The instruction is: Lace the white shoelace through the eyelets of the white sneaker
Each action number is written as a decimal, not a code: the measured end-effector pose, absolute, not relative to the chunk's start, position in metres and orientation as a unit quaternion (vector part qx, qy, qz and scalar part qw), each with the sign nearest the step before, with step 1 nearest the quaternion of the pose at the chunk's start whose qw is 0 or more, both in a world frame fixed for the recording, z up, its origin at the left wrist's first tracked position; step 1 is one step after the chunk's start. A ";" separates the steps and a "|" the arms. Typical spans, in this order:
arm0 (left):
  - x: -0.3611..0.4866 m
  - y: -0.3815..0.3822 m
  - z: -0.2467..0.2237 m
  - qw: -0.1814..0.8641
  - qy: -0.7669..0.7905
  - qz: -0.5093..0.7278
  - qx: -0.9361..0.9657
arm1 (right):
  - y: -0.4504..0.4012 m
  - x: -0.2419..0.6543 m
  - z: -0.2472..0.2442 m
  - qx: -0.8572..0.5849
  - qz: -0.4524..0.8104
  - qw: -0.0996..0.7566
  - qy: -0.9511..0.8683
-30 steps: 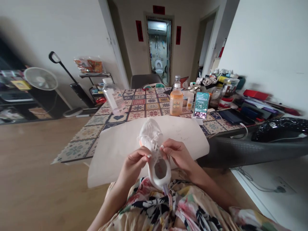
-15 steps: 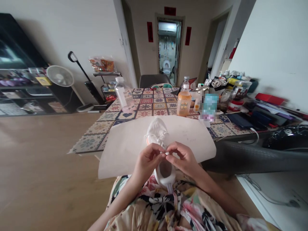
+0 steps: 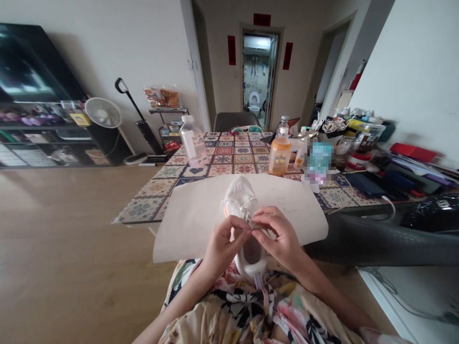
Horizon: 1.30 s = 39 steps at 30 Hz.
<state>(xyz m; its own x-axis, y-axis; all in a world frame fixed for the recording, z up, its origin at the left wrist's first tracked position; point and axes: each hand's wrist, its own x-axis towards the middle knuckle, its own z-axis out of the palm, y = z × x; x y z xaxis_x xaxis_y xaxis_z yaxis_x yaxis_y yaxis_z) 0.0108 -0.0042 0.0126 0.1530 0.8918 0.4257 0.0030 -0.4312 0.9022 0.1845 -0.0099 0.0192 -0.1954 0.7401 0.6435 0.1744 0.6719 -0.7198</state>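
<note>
A white sneaker (image 3: 239, 191) lies with its toe pointing away from me, its front on a large white sheet of paper (image 3: 193, 215) and its heel towards my lap. White shoelaces (image 3: 247, 206) cross its upper. Over the tongue, my left hand (image 3: 227, 239) is closed in a pinch, thumb and index finger together on a lace. Fingertip to fingertip with it, my right hand (image 3: 274, 231) pinches the lace too, its other fingers bent above. Most of the lace in the pinch is hidden by the fingers.
A patterned tablecloth (image 3: 154, 188) covers the table. On it stand a clear bottle (image 3: 193, 143), an orange drink bottle (image 3: 280, 155) and a blurred-out teal item (image 3: 321, 160). Dark devices (image 3: 373, 184) and papers crowd the right side. A black chair (image 3: 358, 239) sits at the right.
My fingertips have shifted slightly and the white bit of lace that showed between them is now mostly covered. My right fingers are raised a little. The whole view has swung slightly left.
</note>
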 end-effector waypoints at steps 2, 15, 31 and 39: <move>0.010 -0.004 0.011 0.401 0.345 0.556 0.641 | -0.011 0.186 0.022 -0.316 0.229 0.537 -0.748; 0.010 -0.004 0.017 0.419 0.333 0.563 0.630 | -0.011 0.183 0.018 -0.322 0.369 0.517 -0.702; -0.008 0.030 0.009 0.297 0.407 0.577 0.642 | -0.004 0.201 0.034 -0.188 0.221 0.494 -0.820; -0.011 0.038 0.001 0.245 0.422 0.554 0.675 | -0.002 0.205 0.032 -0.195 0.207 0.404 -0.870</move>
